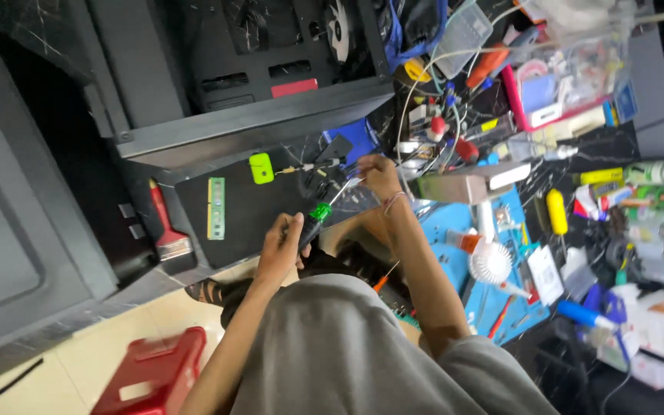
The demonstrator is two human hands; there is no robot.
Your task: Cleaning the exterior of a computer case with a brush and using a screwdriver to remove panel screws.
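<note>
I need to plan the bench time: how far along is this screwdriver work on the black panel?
Done: the computer case already lies open, and a green memory stick lies out on the black panel. In hand: the left hand grips a green-collared screwdriver, and the right hand steadies its tip. Left: nothing visibly reassembled; the exact fastener is hidden.

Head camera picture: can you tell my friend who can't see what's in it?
A person's left hand grips a green-and-black screwdriver, while the right hand steadies its metal tip over a black mat. A green memory stick and a red brush lie nearby, beside a bench crowded with tools.
</note>
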